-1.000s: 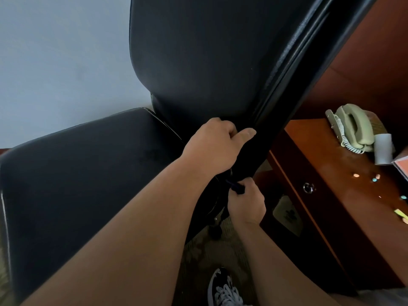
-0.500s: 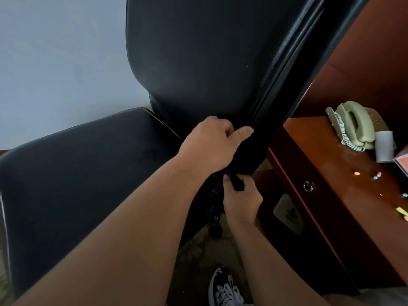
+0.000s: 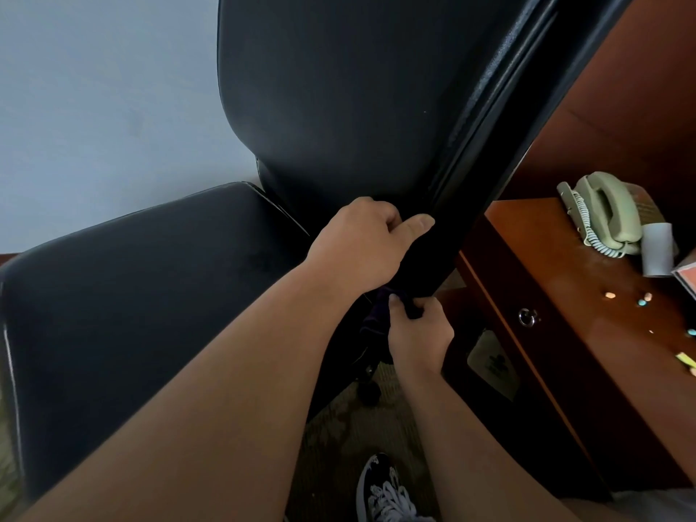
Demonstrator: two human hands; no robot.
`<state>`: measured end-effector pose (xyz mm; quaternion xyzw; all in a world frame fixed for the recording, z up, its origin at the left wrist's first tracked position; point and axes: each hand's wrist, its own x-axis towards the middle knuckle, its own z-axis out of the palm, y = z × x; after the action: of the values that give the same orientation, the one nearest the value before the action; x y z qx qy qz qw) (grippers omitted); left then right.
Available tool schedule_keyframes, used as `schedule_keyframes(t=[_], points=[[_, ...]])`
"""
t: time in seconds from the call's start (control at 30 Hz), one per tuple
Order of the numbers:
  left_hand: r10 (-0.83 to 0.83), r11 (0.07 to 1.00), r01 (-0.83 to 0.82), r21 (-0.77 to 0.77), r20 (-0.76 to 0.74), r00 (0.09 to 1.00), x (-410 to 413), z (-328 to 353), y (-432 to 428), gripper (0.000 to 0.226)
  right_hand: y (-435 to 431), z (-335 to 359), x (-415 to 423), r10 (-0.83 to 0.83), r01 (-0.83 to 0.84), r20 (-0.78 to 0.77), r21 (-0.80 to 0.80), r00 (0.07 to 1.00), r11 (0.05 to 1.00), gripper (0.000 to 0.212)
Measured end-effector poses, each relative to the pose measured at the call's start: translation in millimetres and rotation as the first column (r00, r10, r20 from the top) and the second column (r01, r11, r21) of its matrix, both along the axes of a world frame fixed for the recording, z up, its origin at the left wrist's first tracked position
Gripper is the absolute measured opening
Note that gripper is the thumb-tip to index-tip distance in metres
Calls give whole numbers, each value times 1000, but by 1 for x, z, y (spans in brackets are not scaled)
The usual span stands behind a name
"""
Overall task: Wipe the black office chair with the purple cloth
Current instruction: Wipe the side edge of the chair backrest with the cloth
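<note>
The black office chair [image 3: 339, 107] fills the upper and left view, its seat at the left and its backrest rising in the middle. My left hand [image 3: 361, 246] grips the lower side edge of the backrest, thumb along the rim. Just below, my right hand [image 3: 418, 333] pinches the dark purple cloth [image 3: 376, 318] against the bottom of that edge. Most of the cloth hangs in shadow between my hands and the chair.
A reddish wooden desk [image 3: 565, 333] stands close on the right, with a drawer lock, a pale corded phone [image 3: 606, 212], a white roll and small scattered bits. Patterned carpet and my shoe [image 3: 388, 491] lie below. A pale wall is at the left.
My right hand has slid slightly up the chair edge with the cloth, and more purple cloth shows beside it. My left hand keeps its grip.
</note>
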<state>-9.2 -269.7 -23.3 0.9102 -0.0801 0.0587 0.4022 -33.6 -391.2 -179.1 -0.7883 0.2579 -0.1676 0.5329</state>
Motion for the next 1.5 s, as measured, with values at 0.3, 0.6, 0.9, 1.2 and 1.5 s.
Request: schedule_keyframes(t=[0.3, 0.6, 0.9, 1.2, 1.5], points=[[-6, 1000, 6, -10, -16, 1000, -1, 1, 1, 50, 8, 9, 1, -6, 8, 103, -21, 995, 1000, 18], [-5, 1000, 5, -7, -22, 1000, -2, 1, 1, 51, 2, -2, 0, -34, 34, -61, -5, 998, 999, 24], [3, 1000, -3, -14, -27, 1000, -1, 1, 1, 50, 5, 6, 5, -56, 57, 70, -12, 996, 998, 27], [8, 1000, -8, -5, -35, 999, 0, 1, 0, 52, -5, -8, -2, -31, 34, -80, 34, 996, 999, 22], [2, 1000, -3, -17, -51, 999, -2, 0, -2, 51, 2, -8, 10, -73, 70, 50, 48, 996, 996, 33]])
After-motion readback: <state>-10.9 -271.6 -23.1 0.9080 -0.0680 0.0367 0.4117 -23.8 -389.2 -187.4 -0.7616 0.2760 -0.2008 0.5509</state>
